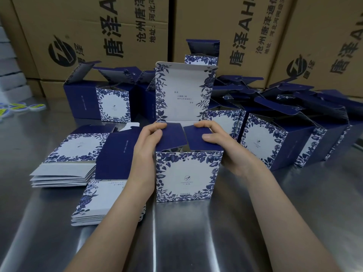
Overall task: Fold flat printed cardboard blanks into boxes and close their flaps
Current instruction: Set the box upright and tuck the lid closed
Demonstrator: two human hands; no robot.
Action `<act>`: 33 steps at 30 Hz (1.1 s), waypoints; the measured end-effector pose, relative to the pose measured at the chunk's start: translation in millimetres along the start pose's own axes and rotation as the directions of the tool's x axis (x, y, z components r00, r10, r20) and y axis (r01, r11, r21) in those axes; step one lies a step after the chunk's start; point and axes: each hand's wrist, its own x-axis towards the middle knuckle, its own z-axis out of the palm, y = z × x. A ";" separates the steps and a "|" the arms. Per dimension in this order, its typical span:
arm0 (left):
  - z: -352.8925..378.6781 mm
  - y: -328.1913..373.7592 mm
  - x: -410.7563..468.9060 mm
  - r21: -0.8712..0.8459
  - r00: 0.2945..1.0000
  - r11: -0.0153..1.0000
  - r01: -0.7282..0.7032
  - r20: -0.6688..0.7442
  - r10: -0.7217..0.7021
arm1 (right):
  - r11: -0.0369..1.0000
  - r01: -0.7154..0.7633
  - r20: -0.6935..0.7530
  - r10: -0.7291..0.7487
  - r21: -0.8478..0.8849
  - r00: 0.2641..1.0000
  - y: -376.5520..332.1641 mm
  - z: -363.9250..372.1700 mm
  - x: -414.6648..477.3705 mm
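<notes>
A blue-and-white floral box [187, 176] stands upright on the steel table in the middle. Its tall lid flap [182, 93] stands up at the back. My left hand [146, 152] grips the box's left side, with fingers pressing the left navy side flap [172, 135] inward. On the right side my right hand [222, 144] holds the box, its thumb and fingers pushing the right navy side flap [198, 139] down. The two side flaps lie nearly flat over the opening. Two stacks of flat blanks [68, 163] [102, 201] lie to the left.
Several folded boxes with open lids [284, 138] crowd the right and back [98, 101] of the steel table [196, 232]. Large brown shipping cartons [98, 36] form a wall behind. Round yellow-and-blue stickers [21, 107] lie at the far left.
</notes>
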 end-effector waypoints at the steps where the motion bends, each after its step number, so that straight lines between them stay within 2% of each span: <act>1: -0.6 -0.4 0.3 0.008 1.000 1.000 -0.003 -0.001 0.003 | 1.000 -0.004 0.016 0.004 -0.003 1.000 -0.1 -0.8 -0.7; 8: -2.5 -0.4 2.4 0.102 0.999 0.995 -0.013 -0.045 0.018 | 1.000 -0.004 -0.002 0.004 0.025 1.000 -2.5 0.0 -1.4; 16: -2.2 -0.8 4.9 0.158 0.998 0.986 -0.042 -0.049 0.050 | 0.998 0.032 -0.086 -0.037 -0.061 0.996 -3.3 5.7 1.7; 22: -2.2 -1.8 3.1 0.099 0.999 0.995 -0.007 -0.046 0.011 | 1.000 0.021 -0.036 -0.022 -0.012 0.999 0.7 1.9 0.6; 27: -2.7 0.0 0.1 0.032 1.000 1.000 0.000 0.009 -0.001 | 1.000 0.025 0.006 -0.025 0.000 1.000 3.1 -0.7 0.9; 33: -1.0 0.9 2.4 0.111 0.999 0.994 0.000 -0.040 0.004 | 0.999 0.035 -0.074 -0.036 -0.020 0.997 3.8 2.1 4.9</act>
